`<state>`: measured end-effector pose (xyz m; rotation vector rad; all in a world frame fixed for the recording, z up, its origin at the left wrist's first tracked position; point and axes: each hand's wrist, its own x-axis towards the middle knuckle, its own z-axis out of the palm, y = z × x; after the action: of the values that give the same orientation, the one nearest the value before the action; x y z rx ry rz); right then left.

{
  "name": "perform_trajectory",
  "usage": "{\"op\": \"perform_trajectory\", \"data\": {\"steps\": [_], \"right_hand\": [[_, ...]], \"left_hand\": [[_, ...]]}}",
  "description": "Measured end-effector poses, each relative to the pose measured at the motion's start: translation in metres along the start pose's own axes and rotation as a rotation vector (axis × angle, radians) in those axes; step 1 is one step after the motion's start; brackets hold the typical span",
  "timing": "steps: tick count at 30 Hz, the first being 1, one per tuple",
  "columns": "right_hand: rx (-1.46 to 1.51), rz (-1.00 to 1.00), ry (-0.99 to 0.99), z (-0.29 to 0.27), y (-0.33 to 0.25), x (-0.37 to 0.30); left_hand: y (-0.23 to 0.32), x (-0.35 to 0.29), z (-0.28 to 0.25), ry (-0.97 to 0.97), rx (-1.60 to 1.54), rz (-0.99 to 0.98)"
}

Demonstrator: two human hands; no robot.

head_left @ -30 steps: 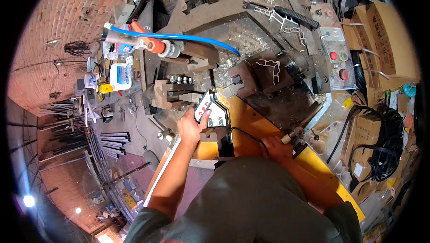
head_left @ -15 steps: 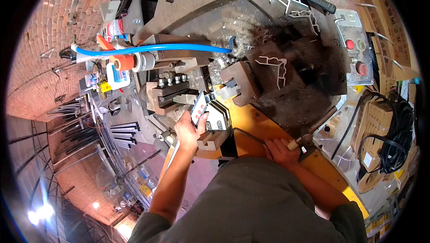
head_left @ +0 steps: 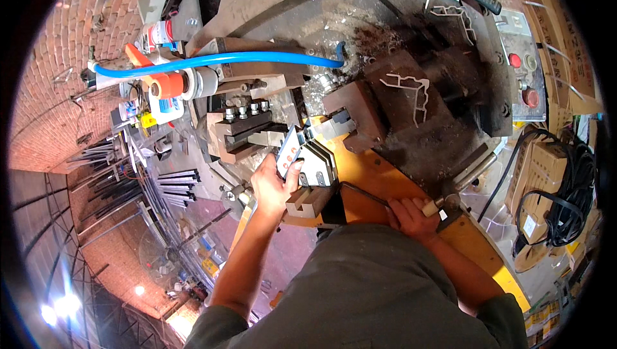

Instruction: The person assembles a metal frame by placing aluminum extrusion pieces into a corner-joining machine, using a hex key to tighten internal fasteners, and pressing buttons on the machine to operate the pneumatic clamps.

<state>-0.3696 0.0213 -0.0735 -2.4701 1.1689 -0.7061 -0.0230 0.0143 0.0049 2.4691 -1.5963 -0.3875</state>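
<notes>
My left hand [head_left: 271,183] is closed around a pale metal profile piece [head_left: 290,154] with several orange-rimmed holes, its thumb on the near edge. The piece stands tilted against a stack of pale and dark angular plates [head_left: 318,166] on the machine. Below them sits a notched steel block [head_left: 308,202]. My right hand [head_left: 413,218] rests over the yellow machine surface [head_left: 366,172], its fingers curled at the end of a thin dark bent rod [head_left: 363,193]. Beside those fingers is a short light-coloured handle [head_left: 432,207].
A blue hose [head_left: 218,60] arches over the fixture at left. Heavy dark steel blocks [head_left: 366,114] stand ahead, with a cut profile [head_left: 418,95] lying on top. A control box [head_left: 522,69] with red buttons is at right, near coiled black cable [head_left: 569,195].
The view has shifted slightly, so the machine sits a little differently in the picture. Both hands keep their holds, with no clear movement of the piece or rod.
</notes>
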Motion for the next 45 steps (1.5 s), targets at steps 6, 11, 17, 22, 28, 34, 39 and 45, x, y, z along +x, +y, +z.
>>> {"op": "perform_trajectory", "data": {"steps": [6,11,17,22,28,34,39,45], "right_hand": [[0.032,-0.014,0.009,0.003,0.001,-0.005],[0.014,-0.003,0.041,-0.002,0.0,0.002],[-0.009,-0.036,0.059,0.011,0.004,-0.009],[0.143,0.024,0.063,0.017,0.007,-0.011],[0.188,0.143,-0.097,-0.013,-0.004,0.005],[0.251,0.175,-0.06,-0.037,-0.022,0.02],[0.318,0.139,-0.041,-0.035,-0.019,0.008],[0.32,0.195,-0.07,-0.036,-0.017,0.005]], "left_hand": [[-0.002,0.005,-0.002,-0.027,0.036,0.086],[0.006,0.006,-0.002,-0.03,0.043,0.037],[0.007,0.003,-0.003,-0.013,0.019,-0.002],[0.019,0.006,-0.009,0.333,-0.184,0.264],[0.057,0.058,-0.02,0.459,-0.105,0.411],[0.064,0.081,0.007,0.117,0.059,0.066],[0.056,0.079,0.017,0.194,-0.015,0.131],[0.059,0.078,0.024,0.2,0.011,0.13]]}}
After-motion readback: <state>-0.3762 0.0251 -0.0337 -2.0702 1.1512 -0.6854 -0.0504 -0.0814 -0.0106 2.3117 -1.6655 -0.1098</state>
